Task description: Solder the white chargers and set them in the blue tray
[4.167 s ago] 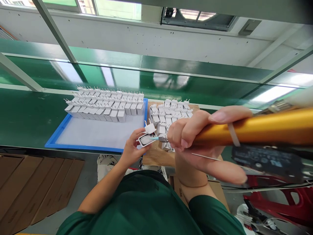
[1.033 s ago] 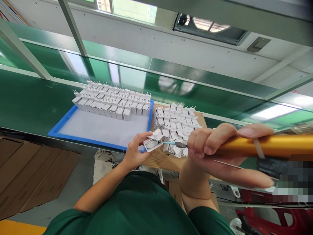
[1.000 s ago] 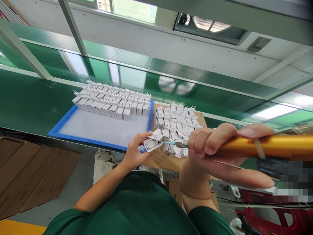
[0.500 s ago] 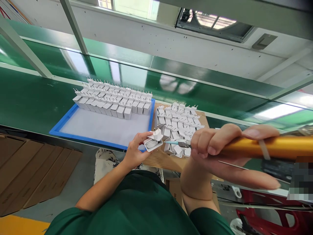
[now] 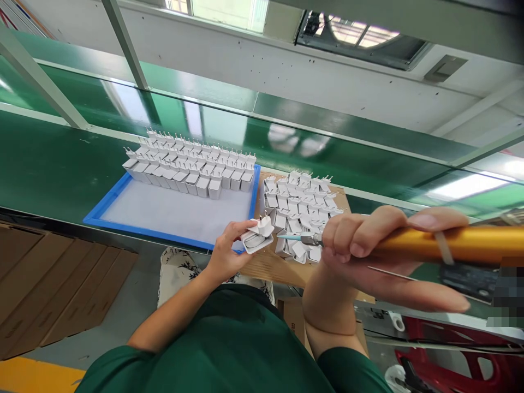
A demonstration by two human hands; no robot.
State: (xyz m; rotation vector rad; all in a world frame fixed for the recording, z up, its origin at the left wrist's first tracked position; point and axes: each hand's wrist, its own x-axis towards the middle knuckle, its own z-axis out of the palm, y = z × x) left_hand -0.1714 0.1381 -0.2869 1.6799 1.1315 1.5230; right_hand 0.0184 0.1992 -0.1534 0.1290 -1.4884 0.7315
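Beside the blue tray (image 5: 147,234): left grip (image 5: 228,248) holds one gaping adapter (image 5: 257,242), right grip (image 5: 370,234) wraps gold tool (image 5: 478,240), tip (image 5: 291,237) just clear. I'd judge tray rows (image 5: 186,172) done, neighbouring batch (image 5: 295,204) left.

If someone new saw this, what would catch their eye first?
Probably the gold tool in the right hand at the right, its blue tip pointing at the white plug in the left hand. Next, the rows of white plugs at the back of the blue-edged tray, and another batch on the brown board right of it.
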